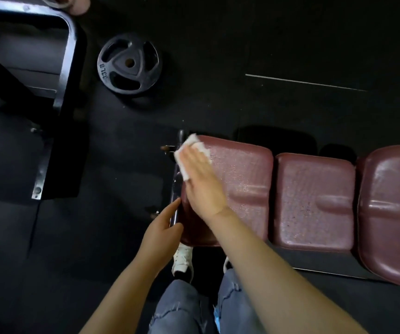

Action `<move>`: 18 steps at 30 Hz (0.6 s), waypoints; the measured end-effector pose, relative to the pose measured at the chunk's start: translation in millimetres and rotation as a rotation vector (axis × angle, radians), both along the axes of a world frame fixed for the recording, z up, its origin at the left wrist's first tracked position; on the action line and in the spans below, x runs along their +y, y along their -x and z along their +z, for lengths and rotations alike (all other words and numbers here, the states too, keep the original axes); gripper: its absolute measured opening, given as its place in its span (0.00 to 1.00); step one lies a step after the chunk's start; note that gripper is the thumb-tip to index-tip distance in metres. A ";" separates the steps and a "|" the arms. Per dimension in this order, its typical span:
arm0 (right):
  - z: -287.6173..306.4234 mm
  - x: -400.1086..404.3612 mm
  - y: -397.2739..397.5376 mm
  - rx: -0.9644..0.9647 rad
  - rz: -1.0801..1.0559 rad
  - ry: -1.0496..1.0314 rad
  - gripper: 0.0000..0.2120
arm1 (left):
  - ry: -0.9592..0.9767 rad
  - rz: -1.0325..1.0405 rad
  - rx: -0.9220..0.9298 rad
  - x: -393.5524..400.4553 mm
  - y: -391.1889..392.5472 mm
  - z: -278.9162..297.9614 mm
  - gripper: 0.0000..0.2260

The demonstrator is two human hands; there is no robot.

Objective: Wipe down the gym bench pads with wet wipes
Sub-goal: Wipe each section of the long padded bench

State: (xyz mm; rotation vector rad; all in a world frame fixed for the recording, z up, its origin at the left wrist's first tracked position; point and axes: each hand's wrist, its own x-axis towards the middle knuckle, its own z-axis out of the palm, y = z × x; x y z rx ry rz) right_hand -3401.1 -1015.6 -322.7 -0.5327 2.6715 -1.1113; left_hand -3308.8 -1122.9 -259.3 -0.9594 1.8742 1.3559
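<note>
1. Floor [218, 44]: dark rubber matting with visible seams; a thin pale line [306, 82] runs across it at upper right.
2. Bench: three dark red padded sections lie in a row, running left to right. The left pad [242, 179] and the middle pad [314, 203] show a speckled sheen; the right pad [391, 213] is glossier and cut off by the frame edge. Each pad carries a pressed groove along its middle.
3. A black metal bar [177, 189] of the bench frame runs along the left end of the left pad.
4. Wipe [189, 153]: white, folded, lying on the far left corner of the left pad and overhanging its end.
5. Right hand [201, 182]: fingers straight and flat, pressing the wipe down onto the pad; nothing is gripped.
6. Left hand [160, 235]: fingers extended and relaxed, fingertips touching the black bar at the pad's near left corner; it does not clasp anything.
7. Weight plate [129, 63]: black, marked 33 LB, lying flat on the floor well apart from the bench.
8. Metal frame [61, 80]: grey tubing of other equipment at upper left.
9. Person: blue jeans [182, 309] and a white shoe [182, 259] stand just beside the near edge of the left pad.
10. Containers: none visible.
</note>
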 end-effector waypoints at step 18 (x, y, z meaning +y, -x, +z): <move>-1.8 -6.0 -40.8 0.028 0.084 -0.156 0.33 | -0.085 -0.234 0.111 -26.4 0.6 -6.4 0.28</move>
